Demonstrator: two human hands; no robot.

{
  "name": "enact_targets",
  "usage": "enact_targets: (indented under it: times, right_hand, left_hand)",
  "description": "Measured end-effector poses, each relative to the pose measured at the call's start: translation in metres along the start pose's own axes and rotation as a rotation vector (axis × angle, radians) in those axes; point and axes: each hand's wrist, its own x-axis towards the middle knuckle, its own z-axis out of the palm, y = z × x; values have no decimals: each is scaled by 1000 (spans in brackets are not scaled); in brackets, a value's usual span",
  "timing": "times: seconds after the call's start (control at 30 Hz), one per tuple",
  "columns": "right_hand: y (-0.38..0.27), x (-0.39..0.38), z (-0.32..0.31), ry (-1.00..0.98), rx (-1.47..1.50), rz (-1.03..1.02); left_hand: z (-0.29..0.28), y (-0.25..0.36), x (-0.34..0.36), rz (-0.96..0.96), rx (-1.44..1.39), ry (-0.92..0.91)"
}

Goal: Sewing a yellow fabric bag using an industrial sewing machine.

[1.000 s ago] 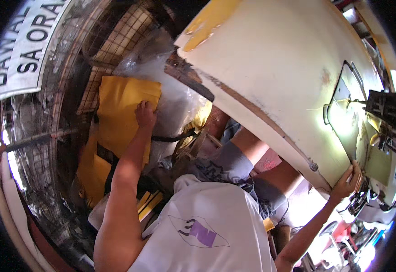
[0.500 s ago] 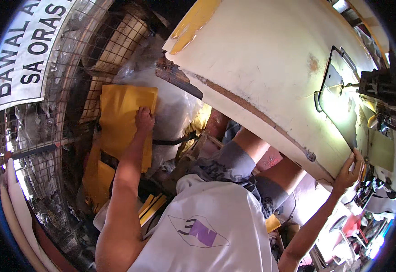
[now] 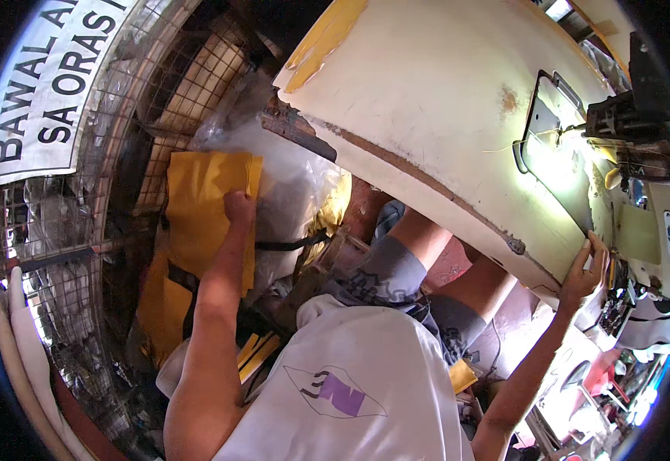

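A stack of flat yellow sheets, like vinyl or fabric, hangs or leans on my left beside the wire mesh. My left hand is closed at the right edge of the top sheets, its fingertips partly hidden. My right hand rests at the near right edge of the worn white table, fingers stretched out and holding nothing. Just beyond it, a bright lamp lights the metal plate and the dark sewing machine.
Clear plastic wrapping bulges behind the yellow sheets. Wire mesh and a white printed sign stand at the left. Yellow strips lie beside my left elbow. The table's chipped corner juts toward the sheets.
My left hand has curled more tightly at the sheets' edge, and that edge has shifted slightly. The right hand stays at the table edge. The whole view has shifted a little.
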Motion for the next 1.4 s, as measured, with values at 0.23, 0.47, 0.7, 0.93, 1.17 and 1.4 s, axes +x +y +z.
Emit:
enact_targets:
  times: [0.23,0.47,0.7,0.93,1.17,1.4]
  right_hand:
    - [-3,1,-2,-16,-14,27]
    - [-4,0,-1,-11,61,94]
    - [-25,5,-9,17,-10,44]
    - [-44,12,-22,74,114,88]
    - [-47,14,-26,104,121,70]
    - [-81,13,-33,8,355,223]
  left_hand:
    - [-5,-17,6,23,16,-10]
    - [4,-40,9,93,-349,-37]
    - [35,-60,13,200,-289,-37]
    - [-27,-37,3,-574,-1351,-137]
    - [-239,-3,30,-454,-1801,194]
    - [-390,165,-51,435,-1814,-108]
